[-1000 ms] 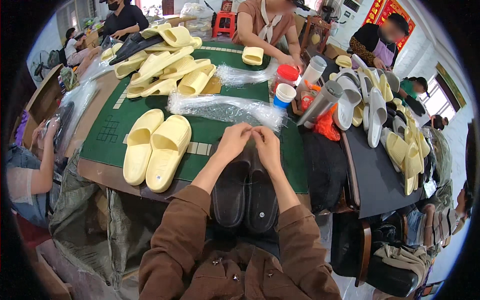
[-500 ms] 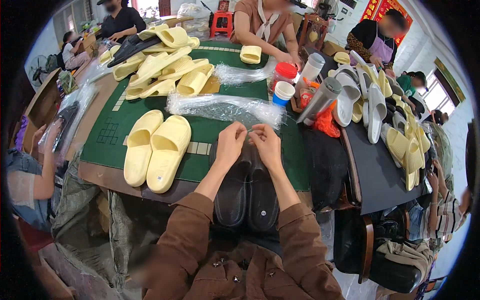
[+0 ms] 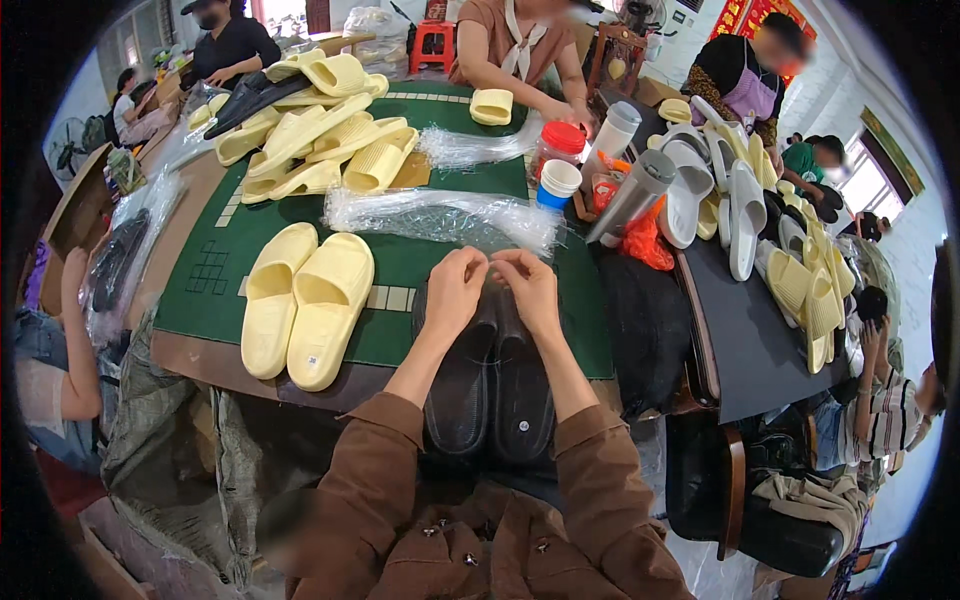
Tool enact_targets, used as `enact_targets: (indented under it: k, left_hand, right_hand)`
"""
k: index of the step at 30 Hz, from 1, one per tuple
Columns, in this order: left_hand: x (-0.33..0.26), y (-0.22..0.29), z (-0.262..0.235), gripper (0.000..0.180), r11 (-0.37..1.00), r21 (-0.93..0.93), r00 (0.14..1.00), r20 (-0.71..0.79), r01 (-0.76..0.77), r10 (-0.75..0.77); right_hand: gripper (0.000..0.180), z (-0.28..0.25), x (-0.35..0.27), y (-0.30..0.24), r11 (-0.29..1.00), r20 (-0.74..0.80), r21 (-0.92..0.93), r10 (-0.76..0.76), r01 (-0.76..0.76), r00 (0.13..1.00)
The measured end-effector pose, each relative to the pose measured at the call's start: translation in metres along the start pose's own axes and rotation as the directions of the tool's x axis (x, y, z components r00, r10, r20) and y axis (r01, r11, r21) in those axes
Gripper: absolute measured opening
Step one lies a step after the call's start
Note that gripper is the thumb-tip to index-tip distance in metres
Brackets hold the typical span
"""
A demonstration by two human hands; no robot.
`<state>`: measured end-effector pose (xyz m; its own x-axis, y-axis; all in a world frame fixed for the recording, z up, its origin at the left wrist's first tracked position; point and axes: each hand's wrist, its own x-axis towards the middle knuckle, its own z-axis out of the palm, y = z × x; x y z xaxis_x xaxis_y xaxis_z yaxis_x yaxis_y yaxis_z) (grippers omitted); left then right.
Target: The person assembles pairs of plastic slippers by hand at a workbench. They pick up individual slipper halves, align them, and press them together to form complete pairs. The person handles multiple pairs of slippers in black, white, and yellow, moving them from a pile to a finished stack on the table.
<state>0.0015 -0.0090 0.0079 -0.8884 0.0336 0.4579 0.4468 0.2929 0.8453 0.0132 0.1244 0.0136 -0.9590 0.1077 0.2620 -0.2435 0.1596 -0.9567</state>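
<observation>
Fingers of the left hand (image 3: pixel 454 292) and right hand (image 3: pixel 530 292) curl toward each other, thumbs and index fingers drawn together and the tips nearly meeting; I cannot tell whether they grip something thin. Beneath them, between the wrists, two black slippers (image 3: pixel 458 405) lie side by side at the near edge of the worktop (image 3: pixel 195 348). To their left, two pale yellow slippers (image 3: pixel 330 310) rest next to each other on the green mat (image 3: pixel 215 310). Just beyond the hands lies a bundle of clear strands (image 3: pixel 430 215), near a white-and-blue cup (image 3: pixel 558 183) and a red-lidded jar (image 3: pixel 562 143). Farther back, at left, is a heap of yellow slippers (image 3: pixel 345 135) with a dark one on it.
</observation>
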Motion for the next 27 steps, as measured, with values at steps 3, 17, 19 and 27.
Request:
enact_targets:
  k: [3, 17, 19, 27]
  left_hand:
    - [-0.0002, -0.0001, 0.0012, 0.006, 0.999, -0.012, 0.999, -0.019, -0.032, 0.032]
    - [-0.0022, 0.0021, 0.0000, 0.006, 1.000, 0.005, 1.000, 0.004, -0.028, 0.028]
    - [-0.0026, 0.0022, -0.0002, 0.006, 0.999, 0.015, 0.999, 0.006, -0.031, 0.031]
    - [-0.0038, 0.0044, 0.0027, 0.006, 0.999, 0.027, 0.998, -0.040, -0.045, 0.046]
  right_hand:
    - [0.013, -0.0006, 0.0014, 0.0020, 1.000, 0.020, 0.018, 0.002, -0.003, 1.000]
    - [0.015, -0.0051, 0.0037, 0.0048, 0.993, 0.087, 0.095, 0.060, -0.068, 0.994]
    - [0.013, -0.0032, 0.0027, 0.0044, 0.994, 0.083, 0.087, 0.057, -0.064, 0.995]
    - [0.011, -0.0009, 0.0018, 0.0037, 0.995, 0.044, 0.083, 0.051, -0.055, 0.998]
